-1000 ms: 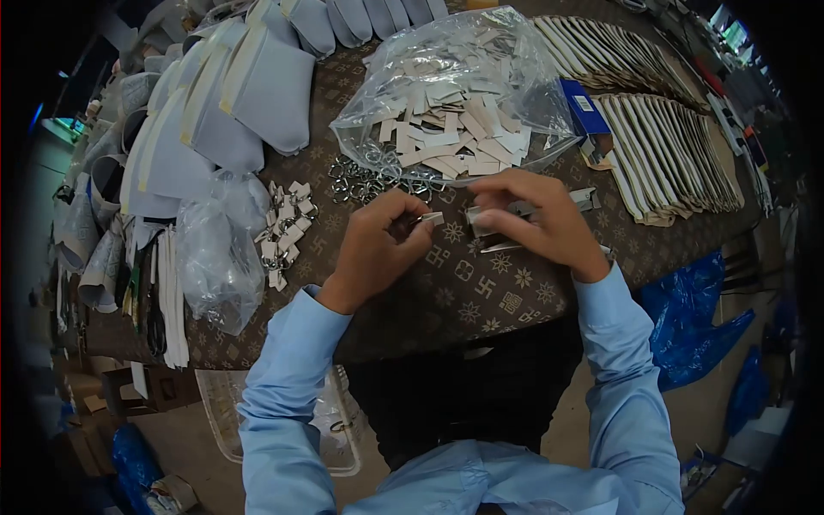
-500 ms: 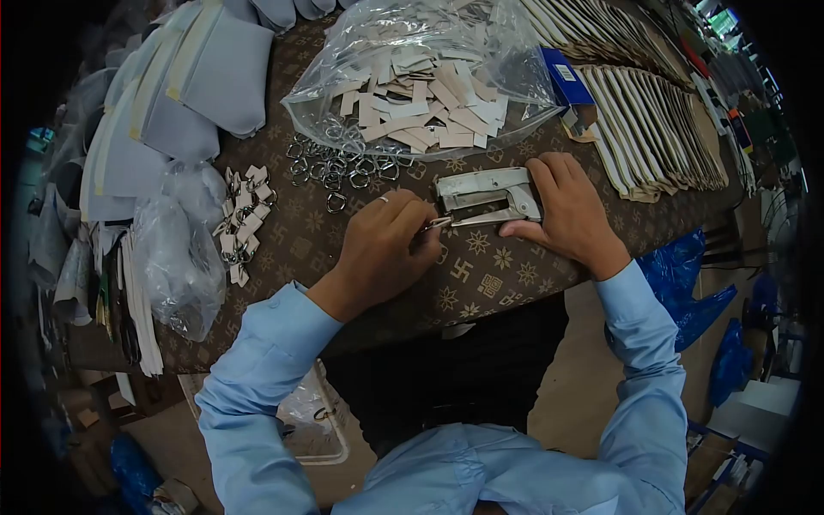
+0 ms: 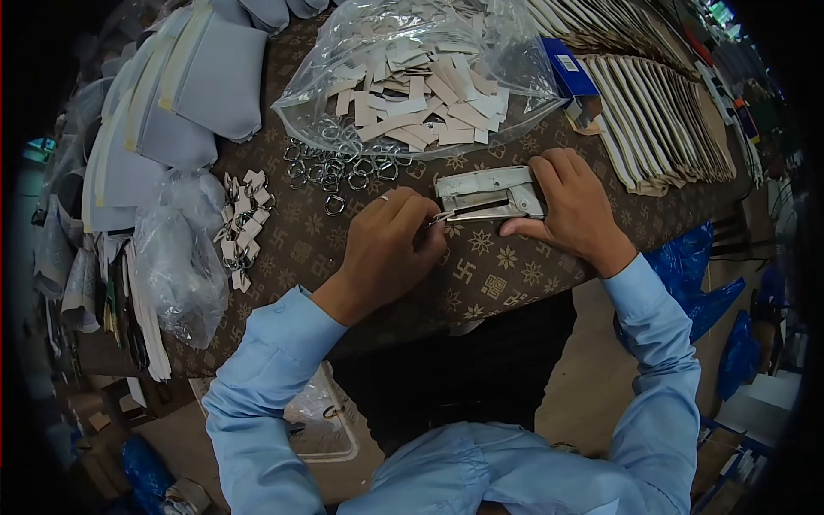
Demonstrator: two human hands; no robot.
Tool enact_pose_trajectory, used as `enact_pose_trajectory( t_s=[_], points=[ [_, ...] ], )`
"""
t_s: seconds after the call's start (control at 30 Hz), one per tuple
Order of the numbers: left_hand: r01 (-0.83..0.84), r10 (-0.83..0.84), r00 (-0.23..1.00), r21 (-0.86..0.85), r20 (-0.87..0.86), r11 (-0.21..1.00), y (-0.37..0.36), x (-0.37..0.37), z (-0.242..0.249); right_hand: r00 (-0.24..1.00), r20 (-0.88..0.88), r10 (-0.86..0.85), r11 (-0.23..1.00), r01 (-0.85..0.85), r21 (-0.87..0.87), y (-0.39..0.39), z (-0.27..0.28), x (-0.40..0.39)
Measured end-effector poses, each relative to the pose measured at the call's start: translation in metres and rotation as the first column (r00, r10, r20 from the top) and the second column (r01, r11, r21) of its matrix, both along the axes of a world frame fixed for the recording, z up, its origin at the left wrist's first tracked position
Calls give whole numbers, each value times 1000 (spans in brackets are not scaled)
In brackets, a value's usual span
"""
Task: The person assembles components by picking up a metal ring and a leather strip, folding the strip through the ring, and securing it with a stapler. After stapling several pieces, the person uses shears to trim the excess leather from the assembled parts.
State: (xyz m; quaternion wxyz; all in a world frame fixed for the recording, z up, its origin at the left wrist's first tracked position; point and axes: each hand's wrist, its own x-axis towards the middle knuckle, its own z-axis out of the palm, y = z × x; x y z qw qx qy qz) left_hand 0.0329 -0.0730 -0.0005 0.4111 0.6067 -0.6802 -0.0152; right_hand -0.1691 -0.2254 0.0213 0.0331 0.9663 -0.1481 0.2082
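Observation:
My left hand (image 3: 390, 245) is closed in a pinch on a small ringed tab, mostly hidden by the fingers, at the left end of a metal stapler (image 3: 485, 184). My right hand (image 3: 577, 206) is wrapped round the stapler's right end, thumb below and fingers above. The stapler lies on its side on the patterned cloth. Behind my left hand lie loose metal rings (image 3: 330, 165). A pile of tabs with rings (image 3: 245, 223) lies farther left.
An open plastic bag (image 3: 296, 99) of pale strips (image 3: 429, 107) stands behind the stapler. A blue box (image 3: 568, 69) and a row of folded pieces (image 3: 657, 129) are at the back right. Grey padded pieces (image 3: 225, 77) and a crumpled plastic bag (image 3: 180, 257) lie left.
The tab end in my left hand now sits closer against the stapler's left end. The stapler's arms appear nearer together. The whole view has shifted slightly.

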Motion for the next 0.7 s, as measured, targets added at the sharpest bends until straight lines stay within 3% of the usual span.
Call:
enact_pose_trajectory(
  t_s=[0.23, 0.53, 0.6, 0.7],
  points=[
    [6, -5, 999, -38, 41, 999, 0, 1, 0, 997, -66, -45, 997, 50, 62, 2, 1, -2],
    [-49, 49, 998, -14, -26, 999, 2, 2, 2, 1000, -14, 19, 998, -20, -52, -5, 3, 1],
    [-22, 21, 1000, -28, -10, 999, 4, 2, 5, 994, 62, 88, 993, -83, -89, -4, 2, -1],
    [56, -55, 998, -20, 19, 998, 8, 2, 10, 996, 66, 62, 996, -57, -74, 3, 6, -4]
  ],
)
